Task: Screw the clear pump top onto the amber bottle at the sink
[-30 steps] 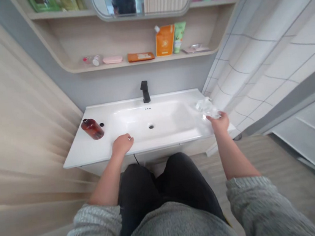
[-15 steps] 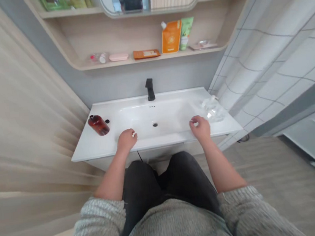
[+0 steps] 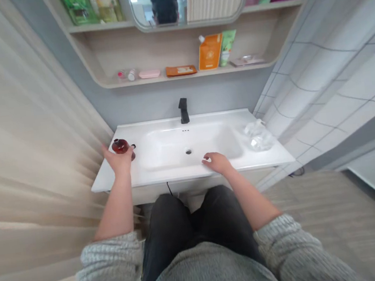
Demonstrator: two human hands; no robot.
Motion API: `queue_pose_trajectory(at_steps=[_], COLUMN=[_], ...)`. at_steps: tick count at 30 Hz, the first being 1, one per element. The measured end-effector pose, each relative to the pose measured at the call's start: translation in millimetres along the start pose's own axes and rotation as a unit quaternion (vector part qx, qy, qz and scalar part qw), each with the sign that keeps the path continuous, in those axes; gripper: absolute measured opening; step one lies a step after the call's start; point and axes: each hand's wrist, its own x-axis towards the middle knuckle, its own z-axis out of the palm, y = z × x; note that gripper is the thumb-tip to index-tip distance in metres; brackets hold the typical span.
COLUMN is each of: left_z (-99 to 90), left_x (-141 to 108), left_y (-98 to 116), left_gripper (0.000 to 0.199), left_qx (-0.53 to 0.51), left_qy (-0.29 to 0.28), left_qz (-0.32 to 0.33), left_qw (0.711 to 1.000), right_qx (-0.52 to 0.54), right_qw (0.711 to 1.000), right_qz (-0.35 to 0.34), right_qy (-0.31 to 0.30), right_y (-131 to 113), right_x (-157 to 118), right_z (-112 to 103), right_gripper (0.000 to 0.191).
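Note:
My left hand [image 3: 119, 160] is at the left end of the white washbasin [image 3: 167, 175], closed around a dark reddish-brown bottle [image 3: 120, 146]. The bottle's round end faces up and its lower part is hidden by my fingers. A small black cap [image 3: 133, 146] lies just beyond it, partly hidden. My right hand [image 3: 216, 162] rests on the basin's front rim with nothing in it, near the drain [image 3: 188, 152]. A crumpled clear plastic bag [image 3: 258, 135] lies on the right of the basin top, apart from both hands.
A black faucet [image 3: 184, 111] stands at the back of the basin. Above it is a wooden shelf [image 3: 182, 75] with toiletries, and a mirror [image 3: 157, 5] sits higher up. A beige curtain [image 3: 36, 131] runs along the left, and tiled wall [image 3: 337, 81] along the right.
My left hand has moved left from the front rim onto the brown bottle, which no longer lies on its side. My right hand has moved left, away from the plastic bag.

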Motion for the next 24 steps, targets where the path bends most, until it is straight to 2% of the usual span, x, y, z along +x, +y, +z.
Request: queue_pose_trajectory(at_steps=[1, 3, 6, 8, 10, 13, 15, 17, 19, 21, 23, 24], left_z=[1.2, 3.0, 7.7, 15.6, 28.6, 55.5, 74.4, 90.7, 101.4, 104.5, 99.3, 93.9], left_x=[7, 14, 0, -26, -60, -109, -133, -150, -159, -160, -151, -142], left_y=[0, 1, 12, 22, 31, 38, 40, 42, 47, 51, 53, 51], left_gripper=[0.124, 0.112, 0.093, 0.093, 0.094, 0.089, 0.088, 0.088, 0.089, 0.093, 0.089, 0.08], left_qx=[0.007, 0.028, 0.038, 0.016, -0.016, -0.088, -0.146, -0.195, -0.234, -0.264, -0.272, -0.261], left_qy=[-0.024, -0.047, -0.038, -0.065, -0.141, -0.27, -0.3, -0.304, -0.306, -0.328, -0.369, -0.383], left_qz=[-0.015, -0.025, 0.035, 0.102, 0.144, 0.146, 0.127, 0.102, 0.083, 0.083, 0.112, 0.137], left_qw=[1.0, 0.998, 0.998, 0.993, 0.979, 0.948, 0.934, 0.927, 0.919, 0.903, 0.882, 0.875], right_qx=[-0.004, -0.011, 0.002, 0.031, 0.075, 0.165, 0.224, 0.26, 0.276, 0.278, 0.266, 0.255], right_qw=[1.0, 1.0, 1.0, 0.999, 0.997, 0.985, 0.971, 0.958, 0.951, 0.951, 0.957, 0.96], right_qz=[0.001, 0.004, -0.005, -0.018, -0.028, -0.044, -0.078, -0.119, -0.137, -0.128, -0.11, -0.104], right_qy=[0.0, 0.001, 0.004, 0.01, 0.018, 0.033, 0.039, 0.039, 0.039, 0.042, 0.048, 0.051], right_y=[0, -1, 0, 1, 0, -9, -22, -38, -53, -61, -61, -58], right_x=[-1, -2, -2, -1, 1, 7, 13, 19, 24, 26, 27, 27], right_z=[0, 0, 1, 0, 0, 3, 9, 16, 21, 21, 17, 13], right_gripper=[0.024, 0.024, 0.027, 0.033, 0.044, 0.068, 0.085, 0.099, 0.101, 0.092, 0.084, 0.082])
